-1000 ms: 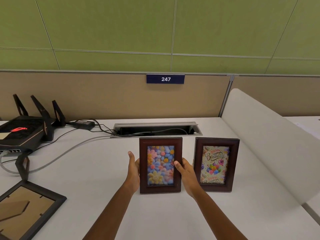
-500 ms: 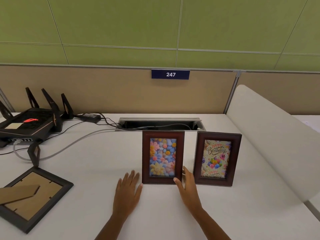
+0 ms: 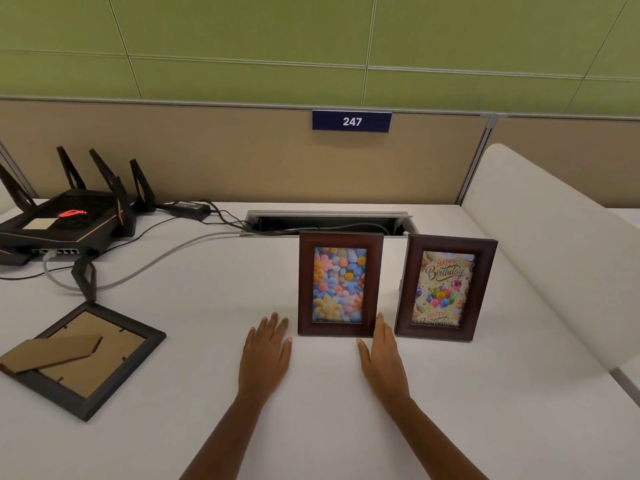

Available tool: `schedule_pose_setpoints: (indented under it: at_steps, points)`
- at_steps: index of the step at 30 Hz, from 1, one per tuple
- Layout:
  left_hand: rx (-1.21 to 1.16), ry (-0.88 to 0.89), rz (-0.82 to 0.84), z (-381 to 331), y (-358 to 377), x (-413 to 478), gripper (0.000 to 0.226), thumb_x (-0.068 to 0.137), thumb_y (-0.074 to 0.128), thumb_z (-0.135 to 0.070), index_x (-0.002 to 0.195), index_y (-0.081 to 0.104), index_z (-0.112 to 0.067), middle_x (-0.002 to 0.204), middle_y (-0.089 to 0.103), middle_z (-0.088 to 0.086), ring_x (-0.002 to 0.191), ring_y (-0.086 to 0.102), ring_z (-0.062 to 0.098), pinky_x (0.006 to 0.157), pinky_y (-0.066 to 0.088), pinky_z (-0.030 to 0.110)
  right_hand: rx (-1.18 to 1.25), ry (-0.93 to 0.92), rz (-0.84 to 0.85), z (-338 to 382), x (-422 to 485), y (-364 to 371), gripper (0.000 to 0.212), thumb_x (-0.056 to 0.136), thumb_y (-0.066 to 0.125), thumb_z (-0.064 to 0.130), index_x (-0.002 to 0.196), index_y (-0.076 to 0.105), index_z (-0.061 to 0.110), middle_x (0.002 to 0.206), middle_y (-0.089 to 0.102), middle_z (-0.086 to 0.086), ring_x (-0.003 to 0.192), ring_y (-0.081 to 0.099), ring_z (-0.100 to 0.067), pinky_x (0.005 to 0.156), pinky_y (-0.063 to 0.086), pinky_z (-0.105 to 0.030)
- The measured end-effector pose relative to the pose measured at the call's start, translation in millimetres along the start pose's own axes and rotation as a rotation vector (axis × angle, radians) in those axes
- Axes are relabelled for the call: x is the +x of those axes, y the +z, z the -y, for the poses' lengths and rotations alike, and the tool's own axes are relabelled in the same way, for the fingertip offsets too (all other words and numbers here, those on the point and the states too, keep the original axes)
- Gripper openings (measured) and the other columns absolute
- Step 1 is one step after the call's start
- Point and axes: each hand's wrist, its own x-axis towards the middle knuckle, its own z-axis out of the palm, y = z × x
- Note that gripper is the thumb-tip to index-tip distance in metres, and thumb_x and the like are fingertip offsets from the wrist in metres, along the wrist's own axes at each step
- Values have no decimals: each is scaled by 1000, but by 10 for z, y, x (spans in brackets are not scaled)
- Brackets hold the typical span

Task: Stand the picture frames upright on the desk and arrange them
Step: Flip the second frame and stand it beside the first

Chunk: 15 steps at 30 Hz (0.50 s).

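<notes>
From my head camera: my left hand [image 3: 265,355] and right hand [image 3: 382,355] lie flat and empty on the table [image 3: 485,393], near the upright flower frame [image 3: 340,284] and birthday frame [image 3: 445,288]. Next, I judge, comes lifting the face-down frame [image 3: 85,358] at the near left.

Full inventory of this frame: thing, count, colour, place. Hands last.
flower frame: 1, dark brown, upright at desk centre
birthday frame: 1, dark brown, upright just right of the flower frame
face-down frame: 1, black with brown cardboard back and stand, lying flat at front left
router: 1, black with red logo and antennas, back left
power adapter: 1, black, behind the router near the partition
grey cable: 1, runs from router to cable tray
cable tray: 1, grey, open slot at desk rear
desk: 1, white
number plate 247: 1, blue, on beige partition
side divider: 1, off-white, right
left hand: open, flat on desk left of flower frame
right hand: open, on desk at its lower right corner
</notes>
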Motion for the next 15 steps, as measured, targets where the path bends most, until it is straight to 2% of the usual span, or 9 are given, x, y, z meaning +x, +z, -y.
schedule_pose_setpoints:
  at_steps: [6,9,12,15]
  points:
    - [56,81,35,220,-94,-98,49,97,28,-32,144,19,-23,157,16,2,144,14,16,119,11,32,-29,47,-88,78,-140,4,58,95,38,26,143,12,9,154,20,-9,142,20,-23,113,24,-33]
    - [79,132,72,387,-157,-150,50,97,27,-33,145,17,-22,157,14,3,145,13,18,119,10,32,-31,-10,-223,178,-285,6,52,93,44,17,139,25,4,148,32,-15,137,31,-27,107,26,-28]
    - [118,170,102,534,-250,-177,52,97,25,-35,145,12,-20,157,10,6,145,8,20,119,8,32,-52,-106,-320,356,-434,52,44,91,48,11,132,38,-1,139,45,-21,129,44,-34,102,35,-33]
    - [164,159,105,721,-430,-215,56,97,28,-35,146,9,-16,157,8,10,145,6,25,120,7,35,-92,-226,-325,659,-582,214,48,94,33,29,125,47,-5,129,54,-25,122,51,-37,96,43,-42]
